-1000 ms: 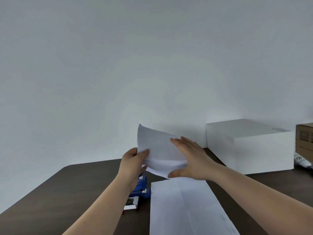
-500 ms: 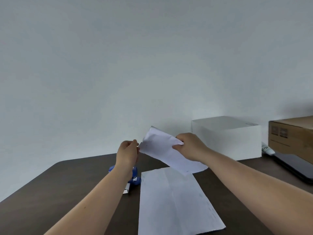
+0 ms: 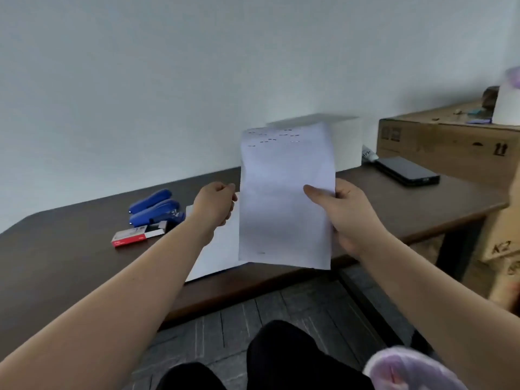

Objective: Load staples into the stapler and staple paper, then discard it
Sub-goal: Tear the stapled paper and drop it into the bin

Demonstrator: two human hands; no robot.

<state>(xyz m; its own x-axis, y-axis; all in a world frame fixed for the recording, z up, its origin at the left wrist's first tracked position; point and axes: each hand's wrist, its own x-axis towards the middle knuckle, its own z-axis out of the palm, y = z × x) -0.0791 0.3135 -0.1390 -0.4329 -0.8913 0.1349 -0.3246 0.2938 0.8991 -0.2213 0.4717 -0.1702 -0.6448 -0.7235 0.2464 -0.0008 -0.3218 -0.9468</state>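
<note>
Both hands up front: right hand point(image 3: 342, 213) grips a stapled white paper sheet point(image 3: 285, 198) upright, left hand point(image 3: 215, 205) curled loosely at its edge.
Blue plastic stapler point(image 3: 156, 208) and red cardboard staple box point(image 3: 135, 235) sit on the smooth dark wooden table point(image 3: 56, 249).

dark table point(image 3: 70, 266) | white box point(image 3: 347, 142) far ctr by wall | cardboard box point(image 3: 450, 144) far R | black phone point(image 3: 408, 171) near it | lilac-lined bin point(image 3: 408, 370) near R, on floor

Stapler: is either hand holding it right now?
No. The blue stapler lies on the table, while the right hand holds the stapled paper.
</note>
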